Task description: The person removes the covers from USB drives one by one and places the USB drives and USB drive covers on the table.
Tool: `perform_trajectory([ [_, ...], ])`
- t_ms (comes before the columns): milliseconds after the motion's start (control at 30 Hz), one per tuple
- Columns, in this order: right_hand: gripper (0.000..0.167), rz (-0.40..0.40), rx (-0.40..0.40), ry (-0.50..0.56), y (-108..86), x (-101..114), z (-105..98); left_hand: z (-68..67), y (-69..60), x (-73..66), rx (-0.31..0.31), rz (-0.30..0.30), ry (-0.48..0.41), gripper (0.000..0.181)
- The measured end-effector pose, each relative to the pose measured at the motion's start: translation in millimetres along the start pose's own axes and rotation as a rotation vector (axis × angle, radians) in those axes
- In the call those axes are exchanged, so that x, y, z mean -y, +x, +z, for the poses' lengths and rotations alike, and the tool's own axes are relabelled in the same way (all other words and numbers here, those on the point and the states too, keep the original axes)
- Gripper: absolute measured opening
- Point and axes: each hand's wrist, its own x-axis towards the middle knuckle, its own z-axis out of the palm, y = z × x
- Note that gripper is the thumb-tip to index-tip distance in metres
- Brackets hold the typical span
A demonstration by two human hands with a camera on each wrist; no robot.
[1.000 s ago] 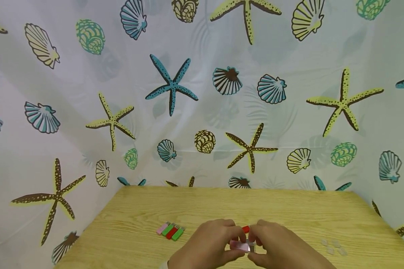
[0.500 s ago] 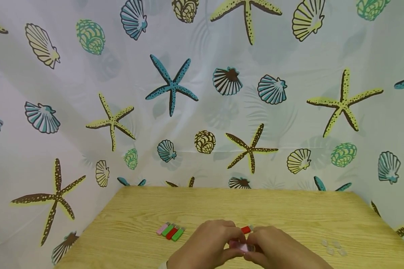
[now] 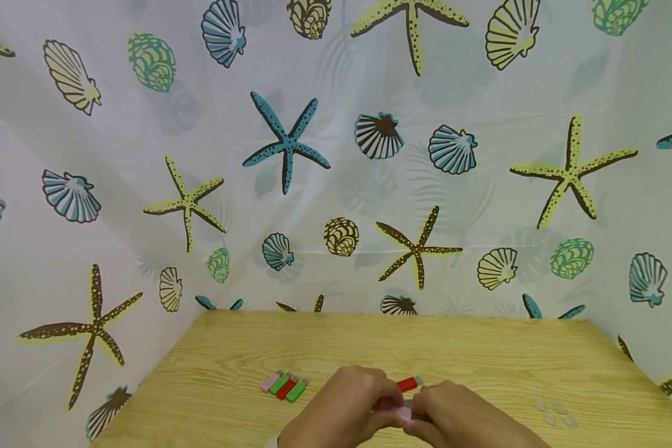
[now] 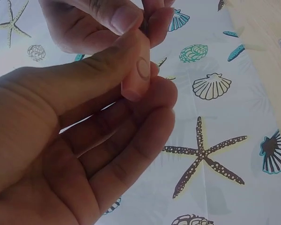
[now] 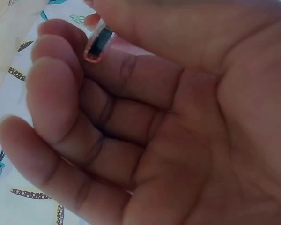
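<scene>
A pink USB flash drive (image 3: 404, 412) is held between both hands just above the table. My left hand (image 3: 350, 404) pinches its body between thumb and fingers; in the left wrist view the drive (image 4: 138, 75) shows a ring mark on its side. My right hand (image 3: 459, 414) pinches the drive's other end, where a clear cap (image 5: 99, 44) sits around the connector in the right wrist view. How far the cap is on is hidden by the fingers. A red USB flash drive (image 3: 407, 384) lies just beyond the hands.
On the left of the wooden table (image 3: 229, 348), a row holds a pink drive (image 3: 270, 381), a green drive (image 3: 280, 382), a red one (image 3: 286, 388) and another green one. Several clear caps (image 3: 549, 418) lie at right. A shell-patterned curtain (image 3: 336, 186) encloses the table.
My right hand has closed in leftward on the pink drive, and its fingers now cover the connector end and cap that showed before. More of the red drive behind is visible.
</scene>
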Motion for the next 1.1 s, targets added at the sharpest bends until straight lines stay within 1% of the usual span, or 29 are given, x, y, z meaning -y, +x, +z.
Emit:
perform_trajectory([
  [67, 0.036, -0.001, 0.001, -0.006, -0.6, 0, 0, -0.7, -0.6, -0.5, 0.004, -0.004, -0.009, 0.013],
  [100, 0.036, -0.003, 0.002, -0.005, -0.8, 0, 0, -1.1, -1.0, -0.2, 0.002, 0.006, -0.012, 0.012],
  [167, 0.034, -0.012, 0.0, -0.014, -1.1, 1, -1, -2.0, -1.3, 0.6, -0.002, 0.033, -0.024, 0.01],
  [300, 0.028, -0.036, -0.008, -0.042, -1.7, 1, -4, -3.2, -1.2, 3.5, -0.014, 0.109, -0.038, 0.009],
  [333, 0.027, -0.041, -0.011, -0.053, -1.9, 1, -4, -3.3, -0.9, 3.8, -0.013, 0.117, -0.043, 0.009],
  [667, 0.022, -0.033, 0.0, -0.087, -1.3, 1, -6, -3.3, -0.4, 6.1, 0.0, 0.124, -0.065, 0.011],
  [733, 0.022, -0.027, 0.003, -0.088, -1.0, 2, -5, -3.2, -0.4, 7.8, 0.006, 0.136, -0.068, 0.011],
  [833, 0.022, -0.041, 0.008, -0.087, -1.3, 2, -4, -3.6, -0.3, 10.7, 0.03, 0.155, -0.078, 0.011],
  [1000, 0.029, -0.085, 0.011, -0.062, -2.3, 1, -3, -5.0, 0.6, 12.1, 0.118, 0.124, -0.115, 0.017],
  [1100, 0.031, -0.09, 0.014, -0.041, -2.5, 1, -4, -5.3, 0.6, 11.3, 0.149, 0.128, -0.124, 0.021],
])
